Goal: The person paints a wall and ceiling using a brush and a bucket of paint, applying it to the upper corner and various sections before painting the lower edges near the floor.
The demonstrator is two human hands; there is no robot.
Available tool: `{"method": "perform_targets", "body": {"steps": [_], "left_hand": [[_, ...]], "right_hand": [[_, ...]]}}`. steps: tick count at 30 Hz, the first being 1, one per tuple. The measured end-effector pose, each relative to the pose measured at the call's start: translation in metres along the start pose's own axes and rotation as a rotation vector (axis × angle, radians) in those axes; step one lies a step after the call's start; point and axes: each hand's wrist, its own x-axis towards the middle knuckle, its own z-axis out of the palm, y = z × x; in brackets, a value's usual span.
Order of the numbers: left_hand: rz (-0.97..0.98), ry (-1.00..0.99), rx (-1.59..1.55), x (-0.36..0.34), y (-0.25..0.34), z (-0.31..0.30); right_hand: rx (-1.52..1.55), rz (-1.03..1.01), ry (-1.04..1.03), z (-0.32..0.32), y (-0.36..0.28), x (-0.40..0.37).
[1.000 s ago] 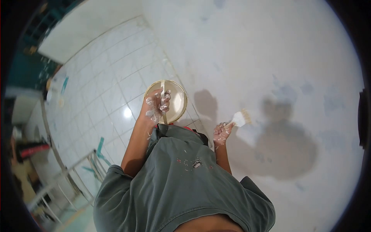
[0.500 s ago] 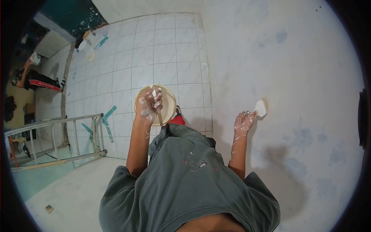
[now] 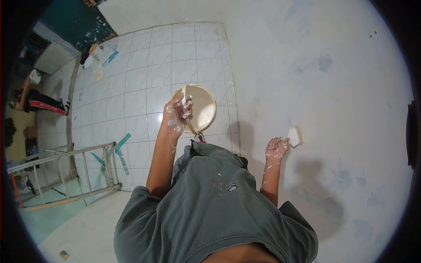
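Observation:
Spattered with white paint, my left hand (image 3: pixel 179 115) is closed around the strap-like handle of a paint bucket (image 3: pixel 214 115). The bucket hangs beside and below that hand, showing pale, whitish paint inside its round rim. My right hand (image 3: pixel 276 148) grips a wide paintbrush (image 3: pixel 294 136) whose head is coated white with yellowish bristle ends. Its bristles point to the right, right at the pale wall (image 3: pixel 333 105), and the brush's handle is hidden in my fingers. White smears run along the right forearm too.
A metal ladder (image 3: pixel 66 175) stands at left near teal strips (image 3: pixel 123 142). White and tan containers (image 3: pixel 91 61) sit on the tiled floor (image 3: pixel 158 74) at the back left. Another person (image 3: pixel 44 103) at far left holds a white bucket (image 3: pixel 35 77). Bluish patches mark the wall.
The bucket has shifted right and forward along with my left hand. My right hand and the brush have come slightly lower in view along the wall. The floor has shifted slightly in view.

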Motion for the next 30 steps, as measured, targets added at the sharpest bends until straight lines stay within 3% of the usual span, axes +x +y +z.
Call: {"method": "perform_targets", "body": {"steps": [8,18,24,30], "left_hand": [[-0.014,-0.103,0.065,-0.002,0.005,0.004],[-0.024,0.009,0.034,-0.002,0.001,0.001],[0.045,0.073,0.082,-0.016,0.000,0.015],[0.086,0.072,0.075,-0.023,0.000,0.024]], "right_hand": [[0.049,-0.024,0.007,-0.017,0.011,0.017],[-0.072,0.023,0.081,0.022,0.007,0.042],[-0.122,0.130,0.001,0.036,0.010,0.074],[-0.107,0.172,-0.071,0.074,0.003,0.042]]}}
